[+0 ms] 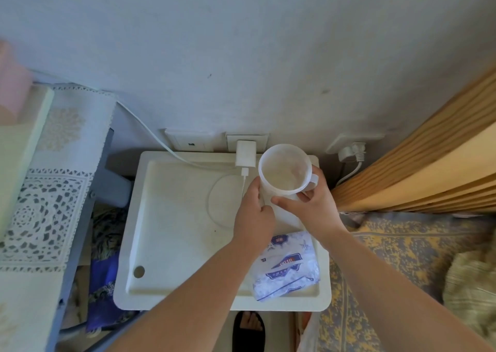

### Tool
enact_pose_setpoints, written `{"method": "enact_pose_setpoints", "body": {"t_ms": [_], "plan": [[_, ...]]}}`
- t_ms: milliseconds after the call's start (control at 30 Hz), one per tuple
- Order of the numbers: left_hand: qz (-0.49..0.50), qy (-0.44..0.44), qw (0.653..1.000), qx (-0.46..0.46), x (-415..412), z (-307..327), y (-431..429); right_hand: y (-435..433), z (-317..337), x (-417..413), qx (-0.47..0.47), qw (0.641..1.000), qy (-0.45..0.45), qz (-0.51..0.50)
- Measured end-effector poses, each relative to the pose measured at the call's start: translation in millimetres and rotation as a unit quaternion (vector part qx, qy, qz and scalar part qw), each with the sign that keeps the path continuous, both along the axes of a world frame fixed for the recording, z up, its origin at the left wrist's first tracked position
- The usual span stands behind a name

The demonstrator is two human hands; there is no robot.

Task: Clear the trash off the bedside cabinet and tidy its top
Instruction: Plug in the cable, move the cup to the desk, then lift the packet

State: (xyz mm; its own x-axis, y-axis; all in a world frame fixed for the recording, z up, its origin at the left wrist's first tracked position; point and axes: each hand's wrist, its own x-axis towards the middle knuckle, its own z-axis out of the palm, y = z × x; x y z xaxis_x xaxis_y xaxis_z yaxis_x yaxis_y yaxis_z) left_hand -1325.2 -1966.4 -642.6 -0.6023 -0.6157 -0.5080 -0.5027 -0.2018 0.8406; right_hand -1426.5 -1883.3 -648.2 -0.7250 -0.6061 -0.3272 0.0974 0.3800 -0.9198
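A white bedside cabinet top (171, 217) with a raised rim lies below me. A white translucent plastic mug (283, 167), empty as far as I can see, is at its back right corner. My right hand (312, 206) grips the mug by its handle side. My left hand (253, 213) is pressed against the mug's left wall from below. A blue and white plastic tissue pack (288, 267) lies at the front right of the top, partly under my forearms. A white charger (245, 154) with its cable (243, 183) is plugged in at the back edge.
A lace-covered piece of furniture (48, 179) stands to the left. A wooden headboard (418, 163) and a patterned bed cover (397, 265) are on the right. Wall sockets (349, 150) sit behind the cabinet. A small round hole (139, 271) marks the top's front left. My sandalled foot (249, 327) shows below.
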Motion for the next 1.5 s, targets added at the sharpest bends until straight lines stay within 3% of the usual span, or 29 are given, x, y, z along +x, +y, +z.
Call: {"method": "enact_pose_setpoints", "body": {"t_ms": [200,367,500,567,833,1000,1267,1500], "plan": [[0.009,0.025,1.0,0.016,3,19,2,8,25,6,-0.026,0.999,0.01,-0.03],[0.088,0.01,0.989,0.122,15,57,-6,27,73,15,-0.036,0.999,0.016,-0.027],[0.17,0.079,0.927,0.324,34,94,-19,31,124,26,-0.043,0.999,0.026,0.005],[0.187,0.102,0.907,0.364,46,111,-24,24,151,34,-0.047,0.998,0.034,0.019],[0.238,0.195,0.877,0.369,120,180,-71,-41,218,103,-0.058,0.993,0.056,0.091],[0.266,0.227,0.876,0.333,196,208,-120,-101,236,164,-0.093,0.986,0.028,0.135],[0.357,0.274,0.847,0.283,313,205,-192,-199,233,266,-0.122,0.971,0.01,0.207],[0.42,0.277,0.828,0.249,368,185,-231,-261,208,320,-0.096,0.969,0.013,0.226]]}}
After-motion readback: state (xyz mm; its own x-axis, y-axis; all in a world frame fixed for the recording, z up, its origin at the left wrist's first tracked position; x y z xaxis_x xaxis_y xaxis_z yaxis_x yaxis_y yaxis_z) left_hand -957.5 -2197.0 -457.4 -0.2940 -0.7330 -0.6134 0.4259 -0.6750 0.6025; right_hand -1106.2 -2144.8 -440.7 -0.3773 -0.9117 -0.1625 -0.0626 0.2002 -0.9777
